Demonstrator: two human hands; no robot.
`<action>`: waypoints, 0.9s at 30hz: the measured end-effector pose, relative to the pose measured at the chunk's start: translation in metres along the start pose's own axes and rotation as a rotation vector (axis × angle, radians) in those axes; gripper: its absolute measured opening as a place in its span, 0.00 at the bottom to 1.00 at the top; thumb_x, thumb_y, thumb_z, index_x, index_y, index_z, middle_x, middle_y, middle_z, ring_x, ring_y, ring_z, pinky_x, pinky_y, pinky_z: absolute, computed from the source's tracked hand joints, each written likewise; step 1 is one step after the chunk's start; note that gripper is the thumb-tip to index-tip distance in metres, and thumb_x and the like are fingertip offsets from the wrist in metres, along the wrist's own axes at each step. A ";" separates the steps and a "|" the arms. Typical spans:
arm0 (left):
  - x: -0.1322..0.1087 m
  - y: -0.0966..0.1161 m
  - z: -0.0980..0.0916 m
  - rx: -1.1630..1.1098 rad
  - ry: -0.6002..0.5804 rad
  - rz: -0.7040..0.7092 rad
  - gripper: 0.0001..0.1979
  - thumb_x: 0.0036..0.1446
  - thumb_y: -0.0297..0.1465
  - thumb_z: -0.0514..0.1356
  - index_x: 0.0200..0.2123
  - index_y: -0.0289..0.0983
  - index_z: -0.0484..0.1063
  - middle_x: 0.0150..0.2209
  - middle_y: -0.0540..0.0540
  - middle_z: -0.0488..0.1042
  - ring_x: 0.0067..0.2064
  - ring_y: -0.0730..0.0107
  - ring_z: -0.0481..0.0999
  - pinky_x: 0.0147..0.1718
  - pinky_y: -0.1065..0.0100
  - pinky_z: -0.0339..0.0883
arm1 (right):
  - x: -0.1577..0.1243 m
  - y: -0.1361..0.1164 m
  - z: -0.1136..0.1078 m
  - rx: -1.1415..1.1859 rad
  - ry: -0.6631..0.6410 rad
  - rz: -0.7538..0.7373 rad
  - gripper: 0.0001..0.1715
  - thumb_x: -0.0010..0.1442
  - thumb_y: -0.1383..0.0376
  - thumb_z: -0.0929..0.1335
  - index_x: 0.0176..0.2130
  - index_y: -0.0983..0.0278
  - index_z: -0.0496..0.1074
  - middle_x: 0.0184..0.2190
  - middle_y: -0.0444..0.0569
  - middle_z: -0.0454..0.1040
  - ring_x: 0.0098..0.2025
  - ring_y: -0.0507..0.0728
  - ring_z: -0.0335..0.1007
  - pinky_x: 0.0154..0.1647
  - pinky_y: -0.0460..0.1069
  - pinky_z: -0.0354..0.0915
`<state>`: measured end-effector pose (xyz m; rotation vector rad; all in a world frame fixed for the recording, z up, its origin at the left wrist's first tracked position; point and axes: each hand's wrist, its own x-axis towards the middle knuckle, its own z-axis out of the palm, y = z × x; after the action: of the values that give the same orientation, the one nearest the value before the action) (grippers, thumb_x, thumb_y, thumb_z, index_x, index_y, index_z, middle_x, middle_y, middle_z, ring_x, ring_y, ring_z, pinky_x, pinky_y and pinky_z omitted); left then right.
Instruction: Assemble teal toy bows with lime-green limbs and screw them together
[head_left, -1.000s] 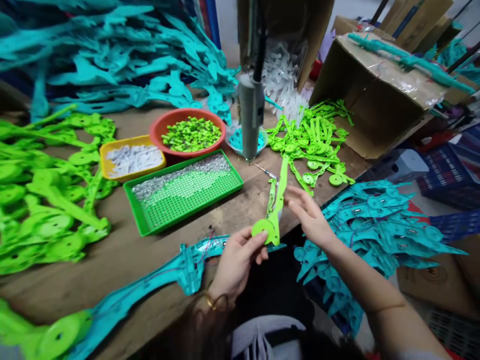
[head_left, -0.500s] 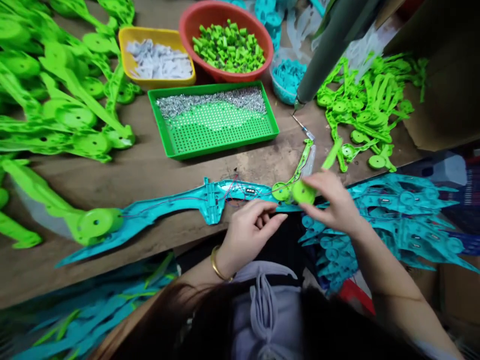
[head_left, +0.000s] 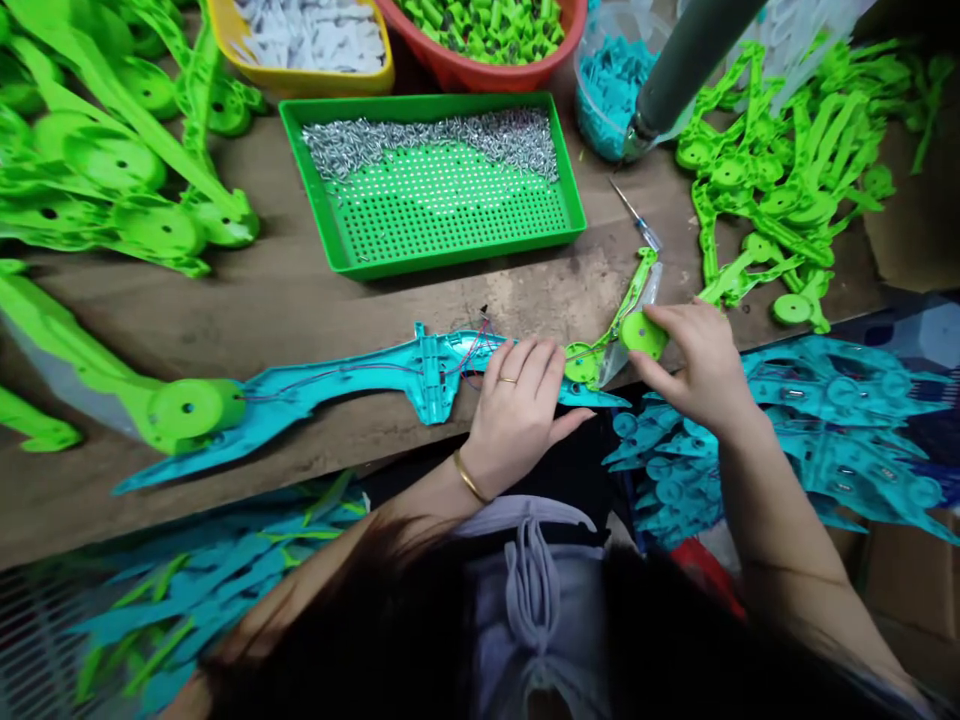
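A long blue plastic piece (head_left: pixel 337 385) with thin wires lies along the table's front edge. My left hand (head_left: pixel 521 400) rests on its right part, fingers together and pressed down, thumb apart. My right hand (head_left: pixel 697 365) pinches a round green cover (head_left: pixel 643 335) between thumb and fingers. Just left of that cover, a slim green arm piece (head_left: pixel 589 362) with a clear strip (head_left: pixel 646 290) meets the blue piece's right end. At the blue piece's left part sits a larger green arm with a round hub (head_left: pixel 191 408).
A green tray (head_left: pixel 450 245) of screws stands behind, with yellow (head_left: pixel 300 80) and red (head_left: pixel 487 75) bowls beyond. A screwdriver (head_left: pixel 637 215) lies near a hanging grey tool (head_left: pixel 690 70). Green parts (head_left: pixel 787 200) and blue parts (head_left: pixel 810 410) pile up at the right.
My left hand has come down flat onto the blue piece. My right hand has shifted the green cover right, off the arm's round end. The view has moved closer to the table.
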<state>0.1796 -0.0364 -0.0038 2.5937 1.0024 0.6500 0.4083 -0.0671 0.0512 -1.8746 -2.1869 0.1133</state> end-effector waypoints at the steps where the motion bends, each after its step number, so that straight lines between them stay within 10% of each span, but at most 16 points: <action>1: -0.001 -0.002 0.001 0.000 0.011 -0.012 0.33 0.61 0.50 0.54 0.55 0.27 0.68 0.54 0.31 0.72 0.59 0.48 0.67 0.60 0.48 0.54 | 0.000 -0.002 0.001 0.011 -0.004 -0.002 0.25 0.61 0.56 0.66 0.56 0.61 0.67 0.48 0.54 0.75 0.52 0.64 0.70 0.61 0.65 0.57; 27: -0.004 -0.008 0.004 0.049 -0.031 0.009 0.31 0.60 0.48 0.57 0.54 0.25 0.68 0.53 0.31 0.73 0.58 0.49 0.69 0.60 0.49 0.56 | 0.006 -0.013 0.025 0.208 -0.173 -0.165 0.28 0.62 0.54 0.66 0.57 0.64 0.66 0.52 0.56 0.74 0.56 0.63 0.68 0.64 0.65 0.57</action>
<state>0.1743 -0.0333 -0.0115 2.6441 1.0101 0.5926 0.3886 -0.0605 0.0312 -1.6195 -2.3292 0.4678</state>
